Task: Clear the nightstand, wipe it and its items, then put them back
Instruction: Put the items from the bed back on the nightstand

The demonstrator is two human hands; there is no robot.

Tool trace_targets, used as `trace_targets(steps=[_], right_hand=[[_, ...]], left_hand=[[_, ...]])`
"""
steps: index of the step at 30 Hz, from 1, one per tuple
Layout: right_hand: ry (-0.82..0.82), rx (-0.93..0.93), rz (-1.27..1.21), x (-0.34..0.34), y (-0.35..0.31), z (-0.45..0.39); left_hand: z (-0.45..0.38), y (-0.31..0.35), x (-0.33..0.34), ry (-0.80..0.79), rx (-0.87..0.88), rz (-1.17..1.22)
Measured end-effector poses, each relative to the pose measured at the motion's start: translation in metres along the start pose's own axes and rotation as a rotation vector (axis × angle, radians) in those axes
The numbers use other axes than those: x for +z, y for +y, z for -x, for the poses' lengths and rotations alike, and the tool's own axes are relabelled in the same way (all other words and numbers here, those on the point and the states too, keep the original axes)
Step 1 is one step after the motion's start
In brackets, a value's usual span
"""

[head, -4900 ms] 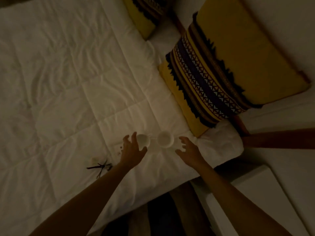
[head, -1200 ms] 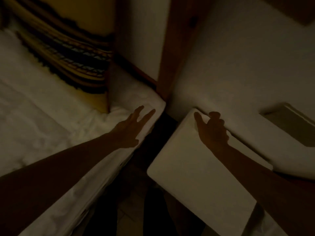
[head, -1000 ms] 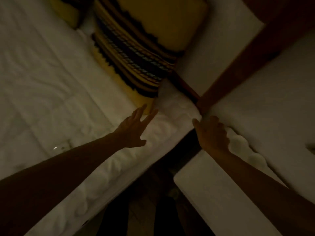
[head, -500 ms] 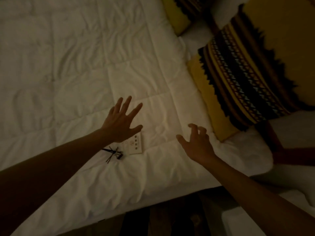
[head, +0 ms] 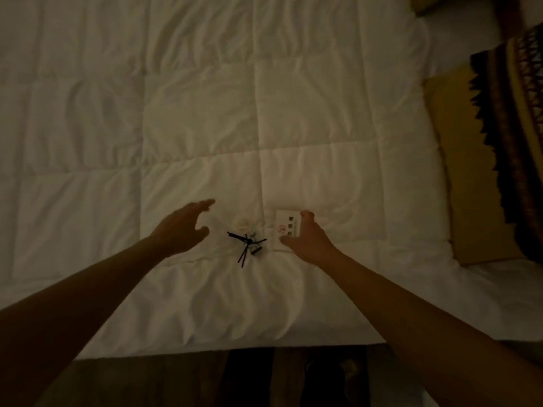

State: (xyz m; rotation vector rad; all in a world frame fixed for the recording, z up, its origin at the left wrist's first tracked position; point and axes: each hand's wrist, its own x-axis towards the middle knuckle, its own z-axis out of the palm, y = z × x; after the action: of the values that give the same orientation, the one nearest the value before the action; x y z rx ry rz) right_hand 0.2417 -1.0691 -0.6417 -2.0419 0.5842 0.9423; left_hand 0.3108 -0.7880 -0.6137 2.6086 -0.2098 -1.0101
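Dim light. White quilted bed. Left hand fingers extended, hovering left of a small black sticks bundle and a pale round item. Right hand fingers curled over a white card with printed icons. Yellow patterned pillow at right.

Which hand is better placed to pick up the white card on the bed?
Right. The right hand is already at the white card, thumb and fingers bracketing its right edge. The left hand hangs open beyond the black sticks, farther from it.
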Motion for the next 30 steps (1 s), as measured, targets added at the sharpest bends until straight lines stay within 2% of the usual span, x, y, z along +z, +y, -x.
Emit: trace_targets(steps=[2, 6, 8, 12, 17, 19, 24, 30], right_hand=[[0.042, 0.07, -0.059, 0.018, -0.002, -0.014], [0.219, 0.18, 0.021, 0.036, -0.007, -0.035], [0.248, 0.201, 0.098, 0.039, -0.011, -0.04], [0.252, 0.205, 0.136, 0.042, -0.01, -0.045], [0.264, 0.198, -0.004, 0.042, -0.004, -0.03], [0.277, 0.186, -0.051, 0.04, 0.003, -0.018], [0.245, 0.163, -0.041, 0.022, 0.049, 0.02], [0.343, 0.09, -0.233, -0.021, 0.154, 0.086]], left_hand=[[0.005, 0.0, 0.024, -0.047, 0.024, 0.089], [0.004, 0.016, 0.073, -0.034, 0.058, 0.261], [0.001, 0.024, 0.089, -0.021, 0.054, 0.317], [-0.01, 0.034, 0.11, 0.042, 0.074, 0.264], [-0.016, 0.046, 0.109, 0.13, 0.041, 0.113], [-0.017, 0.051, 0.104, 0.114, 0.049, 0.065], [-0.013, 0.085, 0.086, 0.021, 0.292, -0.06], [-0.011, 0.194, 0.104, -0.127, 0.512, -0.174]])
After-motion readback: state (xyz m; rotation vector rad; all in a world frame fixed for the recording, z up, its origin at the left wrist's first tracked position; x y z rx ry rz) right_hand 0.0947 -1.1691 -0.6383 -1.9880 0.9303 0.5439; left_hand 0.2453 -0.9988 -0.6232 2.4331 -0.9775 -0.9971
